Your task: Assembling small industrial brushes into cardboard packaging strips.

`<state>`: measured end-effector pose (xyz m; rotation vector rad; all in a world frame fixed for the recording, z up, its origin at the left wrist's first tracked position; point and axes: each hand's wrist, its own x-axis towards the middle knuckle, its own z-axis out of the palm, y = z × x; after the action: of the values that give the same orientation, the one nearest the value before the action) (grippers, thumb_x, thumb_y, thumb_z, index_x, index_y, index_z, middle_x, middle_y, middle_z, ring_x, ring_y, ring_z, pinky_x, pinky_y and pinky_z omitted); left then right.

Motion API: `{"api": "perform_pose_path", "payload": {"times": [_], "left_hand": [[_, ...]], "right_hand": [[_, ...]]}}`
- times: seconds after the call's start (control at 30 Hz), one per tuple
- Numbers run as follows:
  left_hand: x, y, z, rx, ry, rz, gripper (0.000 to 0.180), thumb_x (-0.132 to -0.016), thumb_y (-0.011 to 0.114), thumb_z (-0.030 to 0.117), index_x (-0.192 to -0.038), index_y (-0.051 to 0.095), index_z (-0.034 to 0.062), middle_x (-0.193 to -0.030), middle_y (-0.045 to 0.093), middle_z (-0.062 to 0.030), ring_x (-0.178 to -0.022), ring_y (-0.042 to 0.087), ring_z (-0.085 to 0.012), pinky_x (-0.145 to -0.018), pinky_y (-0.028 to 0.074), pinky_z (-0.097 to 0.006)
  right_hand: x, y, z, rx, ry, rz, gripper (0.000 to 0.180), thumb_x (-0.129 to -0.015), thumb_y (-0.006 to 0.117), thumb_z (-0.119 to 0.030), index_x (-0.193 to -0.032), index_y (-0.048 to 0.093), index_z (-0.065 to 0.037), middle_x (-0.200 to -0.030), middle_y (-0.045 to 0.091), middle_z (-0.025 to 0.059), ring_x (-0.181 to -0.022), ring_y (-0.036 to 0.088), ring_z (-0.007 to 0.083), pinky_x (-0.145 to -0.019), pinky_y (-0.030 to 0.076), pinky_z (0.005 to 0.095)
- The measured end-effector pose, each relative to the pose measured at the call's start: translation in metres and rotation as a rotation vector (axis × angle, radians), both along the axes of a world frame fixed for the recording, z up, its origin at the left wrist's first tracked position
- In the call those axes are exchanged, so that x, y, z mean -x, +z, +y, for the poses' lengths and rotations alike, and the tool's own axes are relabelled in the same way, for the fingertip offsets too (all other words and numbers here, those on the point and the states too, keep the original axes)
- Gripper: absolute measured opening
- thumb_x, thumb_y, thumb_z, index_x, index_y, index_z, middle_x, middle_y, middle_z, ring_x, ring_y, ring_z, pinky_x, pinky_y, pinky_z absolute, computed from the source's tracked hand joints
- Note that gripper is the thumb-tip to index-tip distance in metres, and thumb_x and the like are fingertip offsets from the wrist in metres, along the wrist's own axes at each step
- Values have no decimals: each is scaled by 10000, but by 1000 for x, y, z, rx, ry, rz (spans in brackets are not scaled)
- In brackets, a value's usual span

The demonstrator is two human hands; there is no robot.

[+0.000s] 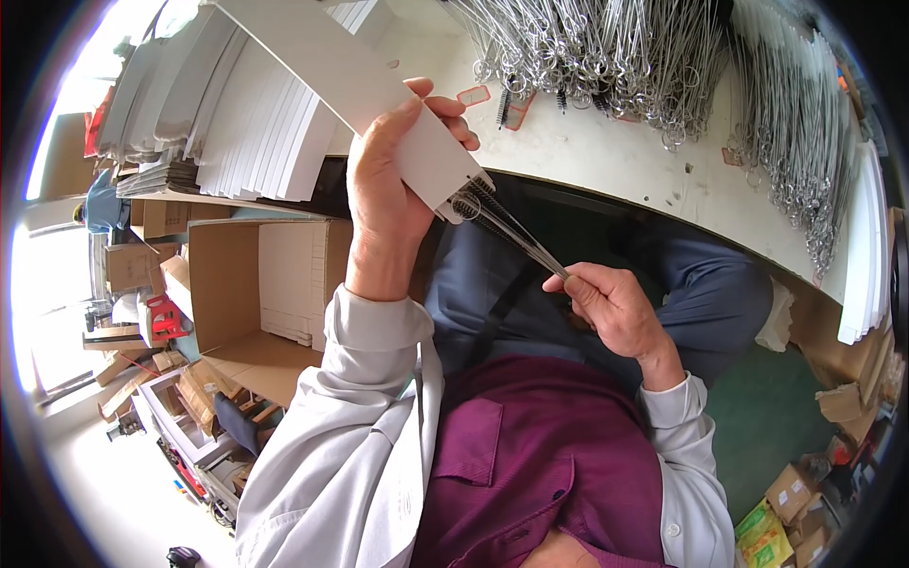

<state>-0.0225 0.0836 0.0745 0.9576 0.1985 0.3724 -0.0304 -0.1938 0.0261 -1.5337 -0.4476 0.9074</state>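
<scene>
My left hand (388,180) is wrapped round a long, narrow white box (331,71), which slants from the upper left down to the middle. Its near end has its flaps apart. At that end sit the dark bristly heads of several thin wire brushes (516,232), partly inside the box as far as I can see. My right hand (615,308) pinches the metal stems of these brushes between thumb and fingers, below and right of the box.
Piles of wire brushes with looped ends (606,57) lie on the white table (606,151), more hanging bunches (786,142) at right. Flat white boxes (256,142) stand stacked at left. Below them is an open cardboard carton (227,293) holding white boxes. Small orange-edged labels (473,96) lie nearby.
</scene>
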Motion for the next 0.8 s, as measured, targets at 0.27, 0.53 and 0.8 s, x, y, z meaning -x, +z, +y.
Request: {"api": "perform_pose_path", "payload": {"times": [0.27,0.53,0.8], "left_hand": [[1,-2,-4,54,85,-40,377,-942,628,193,-1232,569,-41,-968,655,-201,-853,599,-269,-831,505,-437],[2,-1,-9,41,116,-55,367,-938,632,200,-1217,580,-34,-966,659,-200,-842,599,-268,-833,498,-436],[3,-10,-6,26,117,-120,398,-946,611,244,-1233,550,-26,-981,687,-231,-815,678,-305,-787,570,-456]], "right_hand": [[-1,-2,-1,-37,3,93,276,-1084,575,-251,-1070,736,-27,-643,430,-52,-580,380,46,-519,331,247],[0,-5,0,-51,11,144,275,-1083,574,-255,-1073,739,-35,-628,433,-62,-568,401,38,-508,334,237],[0,-11,0,-77,40,221,336,-1088,558,-319,-1074,737,-35,-581,435,-56,-515,401,29,-481,324,224]]}}
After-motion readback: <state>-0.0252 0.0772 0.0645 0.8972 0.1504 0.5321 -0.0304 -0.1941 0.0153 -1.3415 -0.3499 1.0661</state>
